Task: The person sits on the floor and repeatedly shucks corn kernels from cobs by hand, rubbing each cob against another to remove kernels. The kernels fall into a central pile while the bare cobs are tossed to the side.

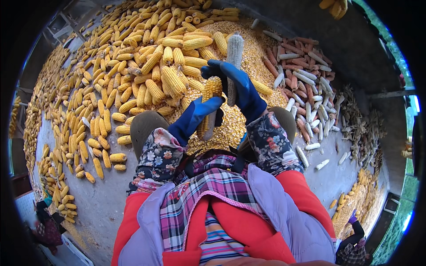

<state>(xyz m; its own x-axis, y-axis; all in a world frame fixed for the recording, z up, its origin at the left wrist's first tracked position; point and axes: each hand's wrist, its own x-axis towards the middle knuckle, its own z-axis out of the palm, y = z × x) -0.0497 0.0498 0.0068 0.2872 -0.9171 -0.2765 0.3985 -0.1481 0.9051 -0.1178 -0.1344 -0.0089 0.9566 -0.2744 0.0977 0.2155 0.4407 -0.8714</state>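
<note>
Both my hands wear blue work gloves. My left hand (199,116) grips a partly shelled yellow corn cob (212,90), held upright, with bare patches where kernels are off. In my right hand (241,86) is a pale, bare corn cob (235,50), also upright, beside the other one. The two hands are close together above loose corn kernels (229,128) heaped between my knees. A large pile of unshelled yellow ears (149,66) rises ahead and to the left.
Red and white bare cobs (303,76) lie heaped at the right, near dry husks (356,123). Scattered ears (118,157) lie on the grey floor by my left knee. One person (48,226) is at the lower left, another (354,246) at the lower right beside more corn.
</note>
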